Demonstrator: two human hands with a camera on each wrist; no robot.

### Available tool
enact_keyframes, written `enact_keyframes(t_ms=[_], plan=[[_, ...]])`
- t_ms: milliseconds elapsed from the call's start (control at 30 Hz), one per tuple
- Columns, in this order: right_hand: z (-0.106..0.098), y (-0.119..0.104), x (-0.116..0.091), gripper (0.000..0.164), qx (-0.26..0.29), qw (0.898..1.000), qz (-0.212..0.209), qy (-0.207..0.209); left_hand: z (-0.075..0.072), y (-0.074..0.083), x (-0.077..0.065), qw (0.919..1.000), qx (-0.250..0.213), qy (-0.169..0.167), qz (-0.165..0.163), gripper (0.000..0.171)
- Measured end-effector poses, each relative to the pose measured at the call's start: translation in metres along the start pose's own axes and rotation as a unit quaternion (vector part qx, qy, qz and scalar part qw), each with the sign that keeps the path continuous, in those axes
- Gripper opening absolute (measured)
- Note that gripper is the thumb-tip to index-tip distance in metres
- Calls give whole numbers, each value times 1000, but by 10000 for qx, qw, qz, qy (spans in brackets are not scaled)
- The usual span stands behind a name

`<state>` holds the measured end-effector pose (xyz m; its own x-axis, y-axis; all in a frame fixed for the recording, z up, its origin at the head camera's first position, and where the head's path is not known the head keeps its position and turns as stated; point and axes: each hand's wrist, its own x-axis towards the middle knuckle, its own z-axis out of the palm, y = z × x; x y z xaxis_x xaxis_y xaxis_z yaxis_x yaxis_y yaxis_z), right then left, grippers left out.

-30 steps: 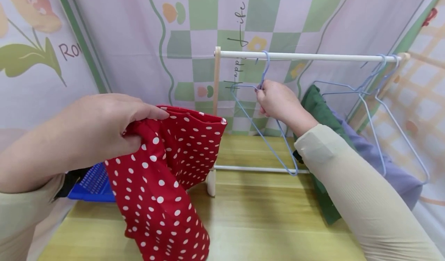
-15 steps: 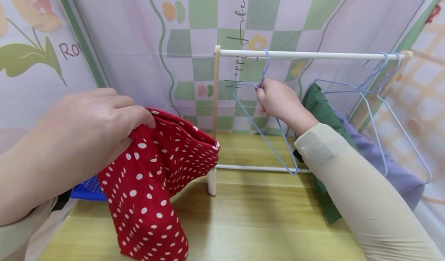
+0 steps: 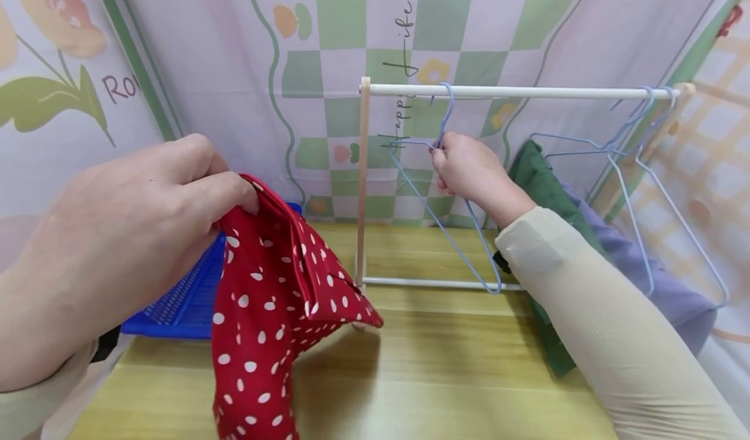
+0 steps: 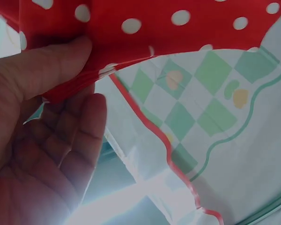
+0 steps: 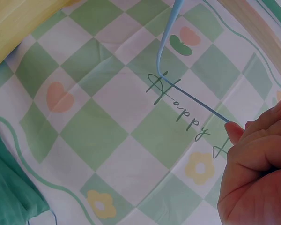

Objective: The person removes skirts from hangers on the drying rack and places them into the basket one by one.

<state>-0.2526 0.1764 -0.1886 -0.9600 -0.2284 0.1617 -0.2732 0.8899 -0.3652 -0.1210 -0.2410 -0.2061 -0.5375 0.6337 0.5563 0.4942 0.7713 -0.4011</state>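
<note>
My left hand pinches a red garment with white polka dots by its edge, between thumb and forefinger. The cloth hangs down in folds at the left of the head view; its exact kind is hard to tell. In the left wrist view the thumb lies on the polka-dot garment, and the other fingers are below its edge. At the rack, my right hand grips the neck of a light blue wire hanger, which hooks over the rod and carries nothing. The right wrist view shows part of this hanger beside the curled fingers.
The white rod of a small wooden-ended rack spans the back. At its right end hang other blue hangers, with a green garment and a purple garment. A blue basket stands at left on the wooden table.
My left hand has turned, and the red polka-dot garment has swung down and folded inward, uncovering more of the blue basket. The right hand and its hanger stay in place.
</note>
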Motion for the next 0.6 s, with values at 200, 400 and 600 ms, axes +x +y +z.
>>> enact_keyframes(t_ms=[200, 400, 600], plan=[[0, 0, 0, 30, -36, 10000, -27, 6, -66, 51, 36, 9976, -202, 563, 347, 33], [1, 0, 0, 29, -18, 10000, -27, -18, -73, 60, 43, 9925, -468, 1068, 372, 10], [1, 1, 1, 30, -17, 10000, -25, -11, -66, 49, 41, 9833, -1238, 1203, 569, 19]])
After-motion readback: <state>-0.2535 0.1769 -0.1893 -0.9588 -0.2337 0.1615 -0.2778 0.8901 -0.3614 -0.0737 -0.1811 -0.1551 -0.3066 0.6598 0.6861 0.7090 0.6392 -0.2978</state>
